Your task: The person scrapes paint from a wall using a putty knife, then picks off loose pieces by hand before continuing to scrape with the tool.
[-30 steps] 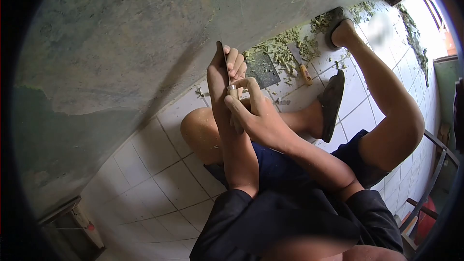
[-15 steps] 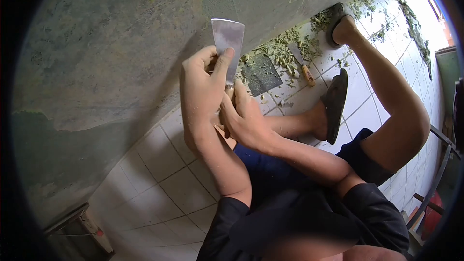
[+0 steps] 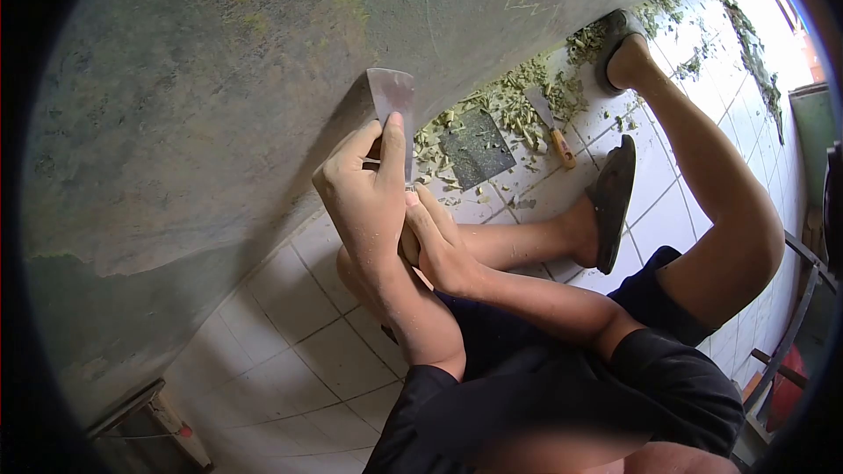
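Observation:
A wide putty knife [image 3: 394, 95] points blade-up in front of the wall, its metal dulled with dust. My left hand [image 3: 360, 197] is closed on the blade, the thumb along its face and the other fingers curled behind. Lower down, my right hand [image 3: 443, 250] wraps the handle, with its thumb close to where blade and handle meet. Most of the handle is hidden by my hands. Behind the blade's edge is the wall [image 3: 237, 114], patchy grey-green with bits of paint scraped off. Dust specks my left forearm.
Green paint flakes [image 3: 527, 92] litter the white tiled floor [image 3: 303, 360] along the wall. Among them lie a dark sandpaper-like sheet [image 3: 477, 147] and a second scraper [image 3: 560, 142] with a wooden handle. My sandalled foot [image 3: 615, 202] rests beside them. A wooden frame [image 3: 162, 421] stands lower left.
Both hands and the putty knife have moved down and a little left in view, with the blade tilting slightly further left. The grip on it stays much the same.

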`<state>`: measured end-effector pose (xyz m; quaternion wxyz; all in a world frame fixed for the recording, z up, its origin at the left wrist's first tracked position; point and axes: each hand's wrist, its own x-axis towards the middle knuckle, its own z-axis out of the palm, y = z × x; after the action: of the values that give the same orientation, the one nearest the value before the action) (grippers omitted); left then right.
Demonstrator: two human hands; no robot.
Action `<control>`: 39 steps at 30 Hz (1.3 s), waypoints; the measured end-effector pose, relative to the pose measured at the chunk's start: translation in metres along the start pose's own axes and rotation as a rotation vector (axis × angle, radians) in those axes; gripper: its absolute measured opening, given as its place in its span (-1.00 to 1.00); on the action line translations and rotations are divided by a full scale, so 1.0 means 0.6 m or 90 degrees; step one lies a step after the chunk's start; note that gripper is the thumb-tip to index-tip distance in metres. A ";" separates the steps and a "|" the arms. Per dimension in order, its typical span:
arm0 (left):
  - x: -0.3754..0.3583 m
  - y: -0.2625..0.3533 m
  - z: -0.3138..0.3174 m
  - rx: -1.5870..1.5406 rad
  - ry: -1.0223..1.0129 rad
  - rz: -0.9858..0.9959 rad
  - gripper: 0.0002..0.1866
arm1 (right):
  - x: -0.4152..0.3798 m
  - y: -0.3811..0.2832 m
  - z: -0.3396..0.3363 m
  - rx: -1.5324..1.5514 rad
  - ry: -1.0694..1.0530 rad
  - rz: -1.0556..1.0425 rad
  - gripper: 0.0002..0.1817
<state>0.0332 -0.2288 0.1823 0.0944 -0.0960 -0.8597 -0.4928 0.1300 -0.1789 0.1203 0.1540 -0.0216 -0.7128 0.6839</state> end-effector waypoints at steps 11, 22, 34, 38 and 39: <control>0.009 -0.027 -0.002 0.017 0.035 0.153 -0.69 | -0.003 -0.011 0.017 0.092 0.003 0.096 -0.72; 0.013 -0.044 0.018 -0.039 0.036 0.176 -0.67 | 0.000 -0.005 0.011 -0.019 0.022 0.082 -0.70; 0.019 -0.047 0.033 -0.065 0.068 0.180 -0.62 | 0.021 0.012 0.003 0.006 0.038 0.090 -0.68; 0.020 -0.045 0.035 -0.071 0.078 0.180 -0.61 | 0.026 0.013 0.000 0.011 0.039 0.144 -0.64; 0.020 -0.046 0.037 -0.076 0.080 0.186 -0.60 | 0.028 0.012 0.000 -0.009 0.040 0.136 -0.63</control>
<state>0.0131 -0.2227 0.1514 0.2126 -0.1948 -0.7980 -0.5293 0.1129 -0.1744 0.1162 0.1026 -0.1199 -0.7063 0.6901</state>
